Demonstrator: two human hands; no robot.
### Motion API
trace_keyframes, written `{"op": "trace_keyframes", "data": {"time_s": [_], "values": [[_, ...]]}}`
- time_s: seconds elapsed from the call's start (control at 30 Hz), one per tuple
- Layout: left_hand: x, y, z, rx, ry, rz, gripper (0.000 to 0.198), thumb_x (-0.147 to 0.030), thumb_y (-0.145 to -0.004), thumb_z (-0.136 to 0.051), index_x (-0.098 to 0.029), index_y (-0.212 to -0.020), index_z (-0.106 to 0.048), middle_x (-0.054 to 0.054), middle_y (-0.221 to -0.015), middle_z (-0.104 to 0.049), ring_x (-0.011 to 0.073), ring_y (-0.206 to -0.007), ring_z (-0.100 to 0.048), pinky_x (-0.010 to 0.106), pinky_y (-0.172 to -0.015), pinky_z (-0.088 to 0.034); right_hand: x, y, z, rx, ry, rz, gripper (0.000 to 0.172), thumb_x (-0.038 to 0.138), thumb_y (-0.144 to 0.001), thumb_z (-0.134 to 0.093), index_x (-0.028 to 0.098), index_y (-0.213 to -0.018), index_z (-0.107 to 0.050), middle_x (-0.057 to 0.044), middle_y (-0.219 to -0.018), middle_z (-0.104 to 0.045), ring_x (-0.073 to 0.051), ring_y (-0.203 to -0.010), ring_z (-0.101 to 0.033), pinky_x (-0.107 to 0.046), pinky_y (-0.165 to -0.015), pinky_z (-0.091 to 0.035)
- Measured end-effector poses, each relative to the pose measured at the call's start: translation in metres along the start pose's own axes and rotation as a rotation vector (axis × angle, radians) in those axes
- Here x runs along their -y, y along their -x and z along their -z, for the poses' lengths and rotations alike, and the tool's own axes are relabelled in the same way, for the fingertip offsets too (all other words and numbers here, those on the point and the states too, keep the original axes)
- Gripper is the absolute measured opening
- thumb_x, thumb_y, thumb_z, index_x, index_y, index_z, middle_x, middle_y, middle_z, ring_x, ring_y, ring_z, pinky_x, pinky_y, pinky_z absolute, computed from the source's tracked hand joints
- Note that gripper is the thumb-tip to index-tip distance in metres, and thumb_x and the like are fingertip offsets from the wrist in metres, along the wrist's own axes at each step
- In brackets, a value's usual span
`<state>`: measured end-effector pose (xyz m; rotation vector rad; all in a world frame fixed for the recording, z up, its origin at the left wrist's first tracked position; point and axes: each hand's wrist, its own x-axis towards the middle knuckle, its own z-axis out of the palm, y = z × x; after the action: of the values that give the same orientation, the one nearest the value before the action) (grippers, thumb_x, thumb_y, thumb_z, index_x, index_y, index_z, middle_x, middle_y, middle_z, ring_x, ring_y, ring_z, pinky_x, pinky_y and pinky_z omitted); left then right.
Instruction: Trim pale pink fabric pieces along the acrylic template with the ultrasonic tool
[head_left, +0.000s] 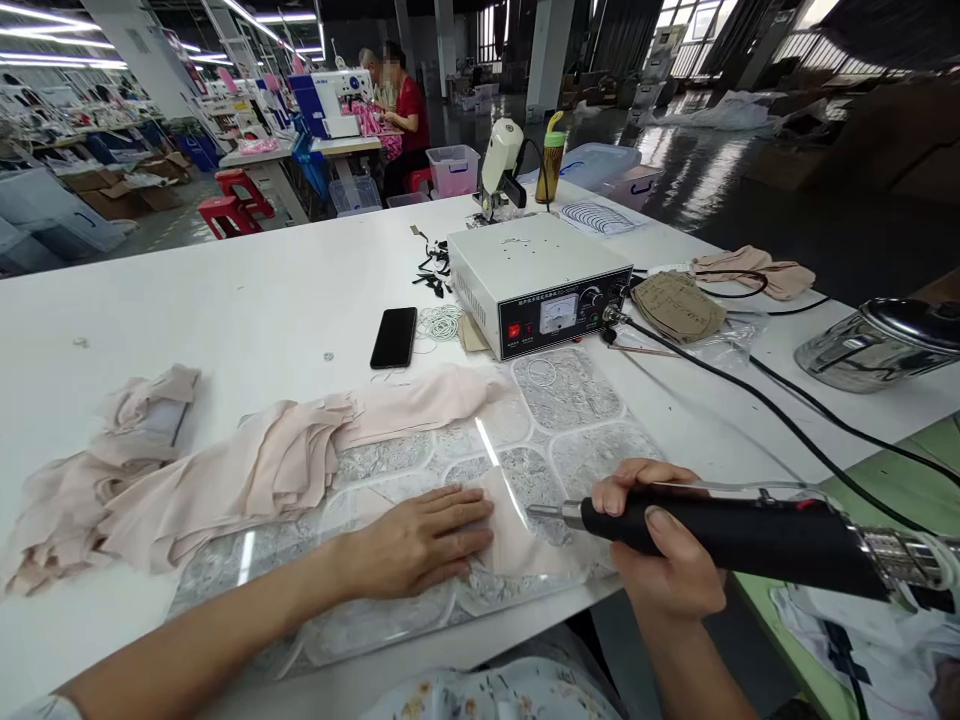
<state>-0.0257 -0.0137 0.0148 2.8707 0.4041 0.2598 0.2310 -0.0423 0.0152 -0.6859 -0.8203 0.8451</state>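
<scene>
My left hand (pixel 420 540) lies flat, fingers stretched together, on a pale pink fabric piece (pixel 525 550). Under the fabric is a clear-topped mat with a grey stone pattern (pixel 382 630). In my right hand (pixel 675 570) is a black corded ultrasonic cutter (pixel 735 535), my fingers wrapped round its body. Its thin metal tip points left, just over the right part of the fabric; whether it touches cannot be seen. Left of my hands, a stack of pink fabric pieces (pixel 255 470) spreads across the mat and table, with a crumpled pile (pixel 142 430) beyond it.
A white control box (pixel 555 270) with a meter stands behind the mat, its cable (pixel 720 385) running right. Around it are a black phone (pixel 394 338), brown pattern cards (pixel 679 305), a bottle (pixel 550 165), a white cutting machine (pixel 501 160) and a metal-lidded jar (pixel 885 345).
</scene>
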Motion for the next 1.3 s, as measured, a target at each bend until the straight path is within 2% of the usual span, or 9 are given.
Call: {"op": "trace_keyframes", "data": {"time_s": [0.33, 0.6, 0.83, 1.13, 1.3], "values": [[0.001, 0.001, -0.003, -0.049, 0.050, 0.060, 0.036, -0.026, -0.102, -0.041, -0.008, -0.133, -0.051, 0.016, -0.140, -0.050, 0.0256, -0.136, -0.041, 0.040, -0.113, -0.040, -0.007, -0.005, -0.003, -0.107, -0.059, -0.144, 0.014, 0.026, -0.065, -0.056, 0.018, -0.075, -0.062, 0.000, -0.068, -0.052, -0.010, -0.047, -0.051, -0.028, -0.045, -0.044], [0.003, -0.001, -0.003, -0.047, 0.044, 0.047, 0.034, -0.028, -0.102, -0.042, -0.008, -0.126, -0.056, 0.016, -0.135, -0.055, 0.0266, -0.131, -0.047, 0.041, -0.111, -0.041, -0.016, -0.011, -0.009, -0.146, -0.065, -0.135, 0.017, 0.024, -0.064, -0.054, 0.018, -0.077, -0.064, 0.000, -0.070, -0.055, -0.010, -0.049, -0.051, -0.027, -0.047, -0.044], [0.011, -0.010, -0.001, -0.121, 0.017, 0.042, 0.028, -0.019, -0.101, -0.040, -0.007, -0.117, -0.059, 0.017, -0.132, -0.058, 0.0261, -0.122, -0.055, 0.038, -0.100, -0.049, -0.021, -0.017, -0.021, -0.136, -0.059, -0.159, 0.015, 0.024, -0.065, -0.057, 0.020, -0.078, -0.063, 0.001, -0.071, -0.055, -0.010, -0.051, -0.052, -0.028, -0.051, -0.045], [0.019, -0.016, -0.002, -0.020, -0.036, 0.051, 0.023, -0.015, -0.098, -0.038, -0.012, -0.093, -0.060, 0.014, -0.141, -0.049, 0.0260, -0.127, -0.051, 0.038, -0.097, -0.049, -0.027, -0.014, -0.022, -0.091, -0.056, -0.202, 0.013, 0.024, -0.069, -0.056, 0.020, -0.080, -0.062, 0.000, -0.077, -0.055, -0.010, -0.053, -0.052, -0.030, -0.054, -0.046], [0.019, -0.017, -0.004, -0.013, -0.050, 0.065, 0.017, -0.014, -0.096, -0.041, -0.012, -0.092, -0.058, 0.014, -0.141, -0.049, 0.0257, -0.124, -0.053, 0.037, -0.093, -0.048, -0.027, -0.013, -0.024, -0.085, -0.044, -0.210, 0.013, 0.024, -0.069, -0.056, 0.020, -0.080, -0.061, 0.000, -0.076, -0.054, -0.010, -0.052, -0.051, -0.030, -0.052, -0.046]]}}
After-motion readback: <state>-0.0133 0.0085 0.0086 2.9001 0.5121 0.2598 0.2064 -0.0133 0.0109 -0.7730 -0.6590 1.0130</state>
